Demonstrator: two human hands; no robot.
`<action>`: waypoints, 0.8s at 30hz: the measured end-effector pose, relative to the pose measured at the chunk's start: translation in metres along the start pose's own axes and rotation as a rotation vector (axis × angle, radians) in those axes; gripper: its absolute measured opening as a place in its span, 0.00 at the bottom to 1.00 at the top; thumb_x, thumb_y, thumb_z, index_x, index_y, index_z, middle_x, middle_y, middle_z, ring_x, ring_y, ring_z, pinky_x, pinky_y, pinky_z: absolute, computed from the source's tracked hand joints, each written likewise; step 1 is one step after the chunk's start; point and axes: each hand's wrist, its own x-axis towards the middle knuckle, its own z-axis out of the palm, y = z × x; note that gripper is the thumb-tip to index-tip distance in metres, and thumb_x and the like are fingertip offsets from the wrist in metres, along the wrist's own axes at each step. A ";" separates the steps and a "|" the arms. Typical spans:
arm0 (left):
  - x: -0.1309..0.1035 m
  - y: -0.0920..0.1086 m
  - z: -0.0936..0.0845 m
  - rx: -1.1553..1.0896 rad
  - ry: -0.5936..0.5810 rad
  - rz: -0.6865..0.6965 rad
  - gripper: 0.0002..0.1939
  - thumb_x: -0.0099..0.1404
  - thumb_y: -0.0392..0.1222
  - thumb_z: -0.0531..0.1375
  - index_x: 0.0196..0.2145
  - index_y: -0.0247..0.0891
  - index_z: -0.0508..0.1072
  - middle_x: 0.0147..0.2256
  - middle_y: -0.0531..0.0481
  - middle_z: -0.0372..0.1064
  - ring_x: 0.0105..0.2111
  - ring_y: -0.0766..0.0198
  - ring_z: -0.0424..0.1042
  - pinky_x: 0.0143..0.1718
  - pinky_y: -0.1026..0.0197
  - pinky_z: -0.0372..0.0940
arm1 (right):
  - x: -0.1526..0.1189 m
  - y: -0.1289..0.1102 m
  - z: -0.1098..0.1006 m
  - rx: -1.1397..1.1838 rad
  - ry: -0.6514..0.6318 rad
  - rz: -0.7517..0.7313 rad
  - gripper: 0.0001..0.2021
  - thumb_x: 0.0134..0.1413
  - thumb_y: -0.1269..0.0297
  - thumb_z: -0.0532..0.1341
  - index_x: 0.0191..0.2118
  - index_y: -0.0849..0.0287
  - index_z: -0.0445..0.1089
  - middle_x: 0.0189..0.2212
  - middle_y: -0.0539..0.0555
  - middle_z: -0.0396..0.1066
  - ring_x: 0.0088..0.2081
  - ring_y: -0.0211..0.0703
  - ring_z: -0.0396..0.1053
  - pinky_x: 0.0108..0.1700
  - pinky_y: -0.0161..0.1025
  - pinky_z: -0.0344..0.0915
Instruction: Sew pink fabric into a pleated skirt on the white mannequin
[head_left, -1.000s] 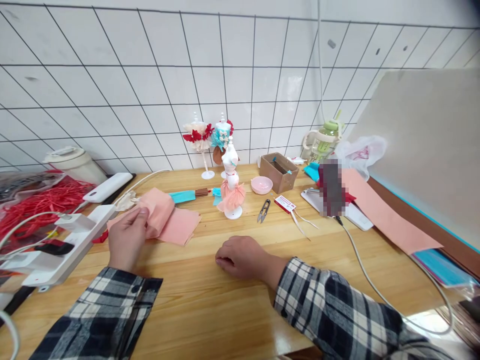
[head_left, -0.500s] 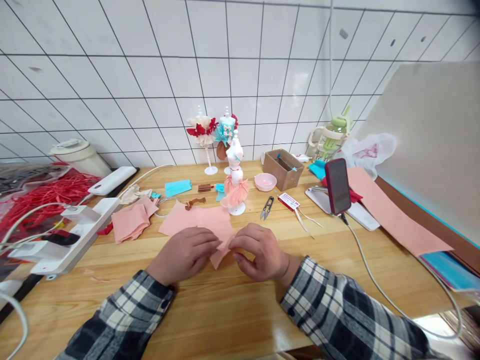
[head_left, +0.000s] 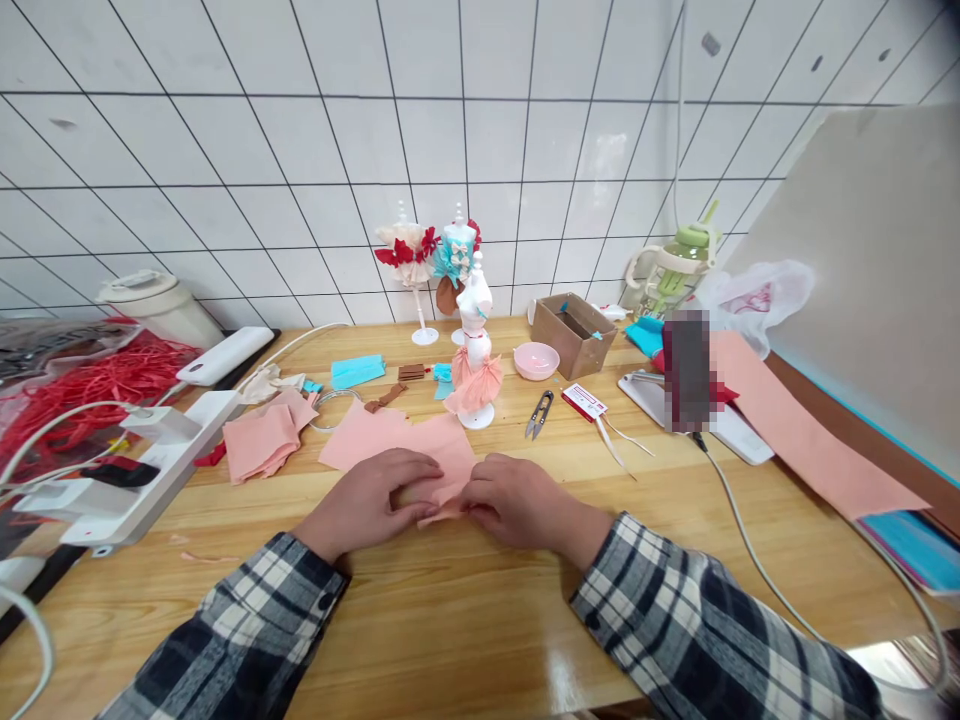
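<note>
A peach-pink crepe paper sheet (head_left: 450, 455) lies on the wooden table between my two hands, its far edge uneven. My left hand (head_left: 375, 500) is curled over its near left part, the thumb at the near edge and apart from the index finger. With closed fingertips, my right hand (head_left: 521, 503) pinches the sheet's right near corner; the lower fingers are partly hidden. Just beyond stands a white mini dress form (head_left: 475, 305) with a gathered pink skirt (head_left: 477, 383). Thread snips (head_left: 538, 414) lie to the right of it.
Two decorated dress forms (head_left: 409, 255) stand by the tiled wall. Rightward are a pink bowl (head_left: 536, 361), a cardboard box (head_left: 574, 335), a labelled card (head_left: 585, 402) and a blurred upright device (head_left: 690, 370). Folded pink pieces (head_left: 262, 440) and a power strip (head_left: 157, 470) lie left.
My right hand has closed its fingers on the sheet's near corner, which has lifted and folded back from the table. My left thumb has spread away from its index finger.
</note>
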 end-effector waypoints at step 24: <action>-0.004 -0.023 -0.001 0.021 0.299 -0.326 0.12 0.63 0.43 0.55 0.38 0.40 0.78 0.37 0.48 0.78 0.35 0.59 0.76 0.39 0.59 0.70 | -0.002 0.002 -0.007 0.315 0.843 0.322 0.02 0.56 0.68 0.54 0.33 0.56 0.63 0.33 0.54 0.68 0.36 0.44 0.65 0.38 0.41 0.62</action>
